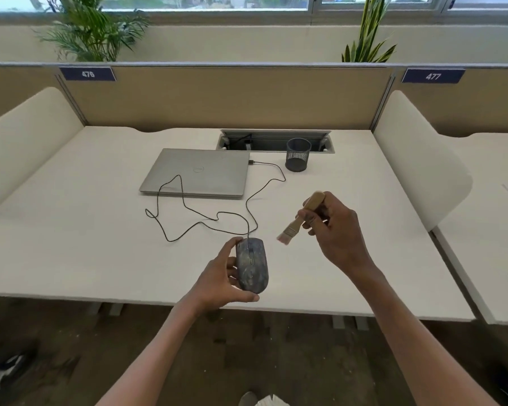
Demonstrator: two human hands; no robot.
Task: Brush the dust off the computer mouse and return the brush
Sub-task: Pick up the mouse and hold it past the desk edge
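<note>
L hand [221,278] grips dusty mouse [252,264] near desk [71,230] edge — R hand [336,230] holds brush [301,219], bristles just right of mouse, not touching.

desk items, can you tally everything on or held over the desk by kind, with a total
Laptop: 1, closed silver laptop
Computer mouse: 1, dusty wired mouse held in the left hand
Brush: 1, wooden-handled brush held in the right hand
Pen holder: 1, dark mesh pen cup
Total: 4
</note>
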